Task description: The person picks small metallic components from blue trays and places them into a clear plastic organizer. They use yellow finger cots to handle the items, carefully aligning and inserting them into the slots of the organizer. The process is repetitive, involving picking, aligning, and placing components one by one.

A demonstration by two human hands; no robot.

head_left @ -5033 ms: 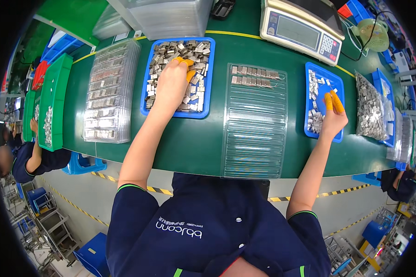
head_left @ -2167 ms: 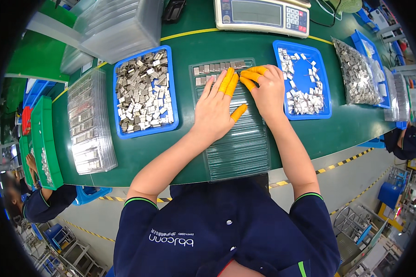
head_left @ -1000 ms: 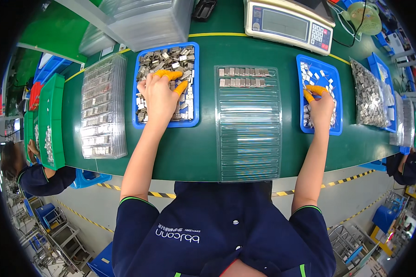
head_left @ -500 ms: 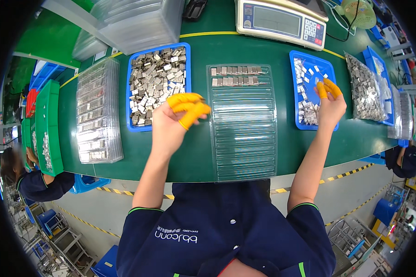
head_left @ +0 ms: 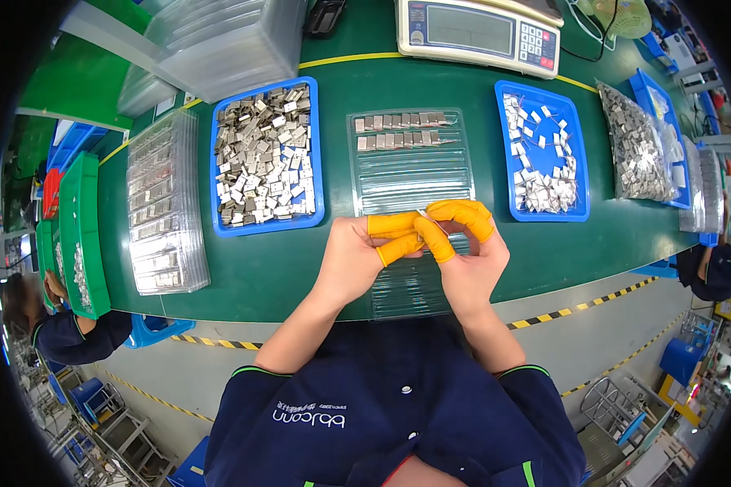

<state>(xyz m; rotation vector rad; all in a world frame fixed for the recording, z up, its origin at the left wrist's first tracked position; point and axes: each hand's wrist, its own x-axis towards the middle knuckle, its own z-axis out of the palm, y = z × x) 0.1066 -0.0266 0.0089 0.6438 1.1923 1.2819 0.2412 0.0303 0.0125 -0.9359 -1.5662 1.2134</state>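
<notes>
My left hand (head_left: 374, 247) and my right hand (head_left: 467, 243), both with yellow finger cots, meet fingertip to fingertip above the clear ribbed plastic tray (head_left: 473, 170). Between the right fingertips shows a bit of a small white wired part (head_left: 424, 215). The left fingers are pinched together, and whatever they hold is hidden. Two rows of small silver metal pieces (head_left: 402, 140) lie at the tray's far end. On the left, a blue bin (head_left: 317, 162) holds many loose silver pieces. To the right, another blue bin (head_left: 503, 146) holds white parts with thin wires.
A weighing scale (head_left: 475, 36) stands at the back. Stacked filled clear trays (head_left: 166, 203) lie left, beside a green bin (head_left: 93, 243). A bag of silver pieces (head_left: 638, 146) lies right. Co-workers sit at both sides (head_left: 81, 329). The table's near edge curves below my hands.
My right hand has come from the right blue bin to the middle. My left hand has moved right and nearer to meet it over the clear tray. The view has shifted slightly.
</notes>
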